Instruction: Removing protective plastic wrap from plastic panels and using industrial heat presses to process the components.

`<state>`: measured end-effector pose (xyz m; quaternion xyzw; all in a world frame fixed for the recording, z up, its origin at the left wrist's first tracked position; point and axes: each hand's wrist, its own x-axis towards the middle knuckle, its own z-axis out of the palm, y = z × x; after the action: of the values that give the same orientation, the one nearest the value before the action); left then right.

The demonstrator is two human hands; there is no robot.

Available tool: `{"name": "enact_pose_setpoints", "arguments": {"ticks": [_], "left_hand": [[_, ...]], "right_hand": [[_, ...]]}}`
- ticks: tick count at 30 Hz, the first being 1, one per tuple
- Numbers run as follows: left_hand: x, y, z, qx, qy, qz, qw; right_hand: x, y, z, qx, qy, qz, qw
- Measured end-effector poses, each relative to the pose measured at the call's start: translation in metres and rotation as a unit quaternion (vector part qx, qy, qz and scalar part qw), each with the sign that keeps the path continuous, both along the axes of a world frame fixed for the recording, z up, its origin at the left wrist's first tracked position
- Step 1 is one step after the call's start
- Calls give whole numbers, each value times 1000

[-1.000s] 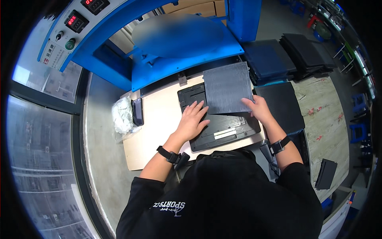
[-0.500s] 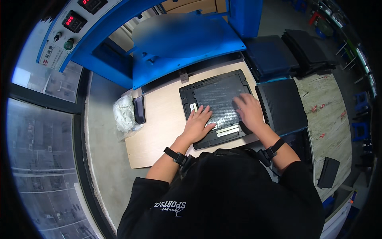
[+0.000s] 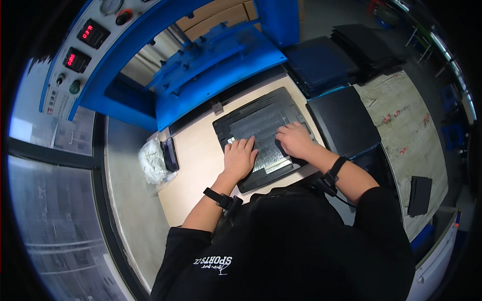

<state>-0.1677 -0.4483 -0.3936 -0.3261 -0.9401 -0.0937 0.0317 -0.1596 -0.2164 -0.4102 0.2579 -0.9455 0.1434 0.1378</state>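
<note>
A dark, finely ribbed sheet (image 3: 266,125) with a glossy surface lies in a black rectangular frame (image 3: 232,120) on a pale wooden board. My left hand (image 3: 241,158) rests on the sheet's left side near a pale strip, fingers laid forward and thumb apart. On the right side of the sheet, my right hand (image 3: 295,140) is curled, its fingertips bent down against the surface; anything between them is hidden. Another pale strip (image 3: 277,167) shows along the frame's near edge.
A blue press (image 3: 216,75) with lit displays stands behind the board (image 3: 196,175). Left of the frame lie a phone (image 3: 170,154) and a crumpled white bag (image 3: 152,160). At right is a black ribbed panel (image 3: 344,120), with stacked black panels (image 3: 369,47) farther back.
My right hand has drawn inward over the sheet and its fingers have curled. My left hand's fingers have come closer together. The view has turned slightly.
</note>
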Motion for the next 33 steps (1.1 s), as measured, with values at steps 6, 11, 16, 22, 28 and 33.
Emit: {"name": "enact_pose_setpoints", "arguments": {"ticks": [6, 11, 16, 22, 28, 33], "left_hand": [[-27, 10, 1, 2, 1, 35, 999], [-14, -28, 20, 269, 34, 101, 957], [16, -61, 42, 286, -82, 175, 939], [8, -31, 57, 280, -75, 104, 951], [16, -14, 59, 275, -56, 41, 959], [14, -2, 59, 274, -51, 9, 960]], "right_hand": [[-1, 12, 4, 31, -13, -83, 996], [54, 75, 24, -106, 18, -246, 963], [120, 123, -23, 32, -216, -297, 930], [123, 132, -31, 60, -203, -296, 932], [117, 118, -24, 67, -237, -286, 926], [116, 116, -33, 48, -210, -308, 927]]}}
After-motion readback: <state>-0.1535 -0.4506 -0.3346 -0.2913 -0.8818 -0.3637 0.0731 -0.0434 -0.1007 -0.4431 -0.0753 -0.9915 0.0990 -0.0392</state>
